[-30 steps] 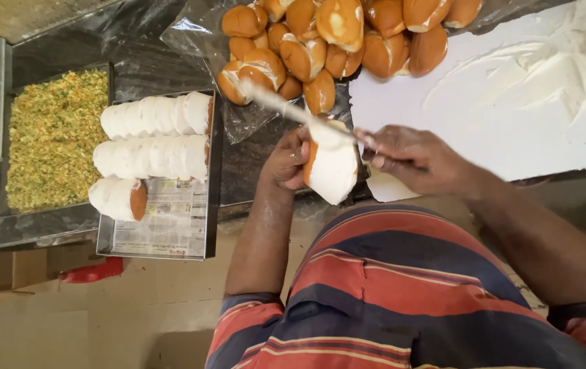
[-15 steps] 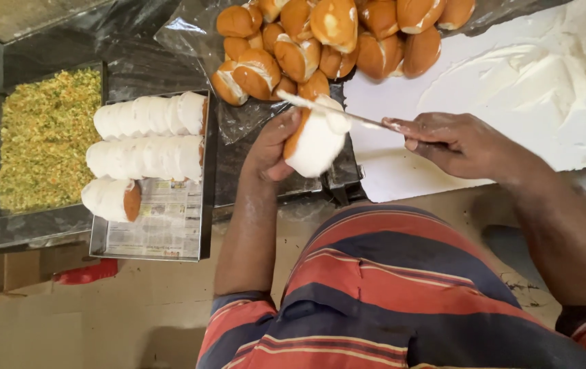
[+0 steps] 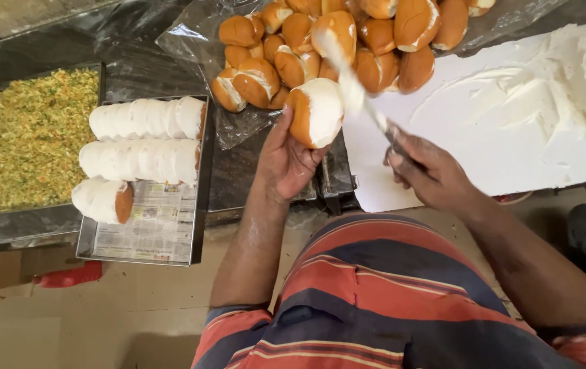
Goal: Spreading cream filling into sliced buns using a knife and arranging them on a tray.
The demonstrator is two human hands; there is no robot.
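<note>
Cream-coated bun (image 3: 315, 113) sits in left hand (image 3: 286, 160); right hand (image 3: 424, 171) grips knife (image 3: 364, 102).

Against the pile of buns (image 3: 347, 41), the left hand (image 3: 286, 160) has carried its cream-coated bun (image 3: 315, 113) up from well below the heap to just under its near edge. The right hand (image 3: 429, 171) has swung the palette knife (image 3: 358, 92) off the bun's cream face; its blade now points up beside the pile.

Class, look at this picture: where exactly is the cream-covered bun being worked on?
In the head view, the cream-covered bun sits centre frame in the left hand, just below the pile of plain buns.
</note>
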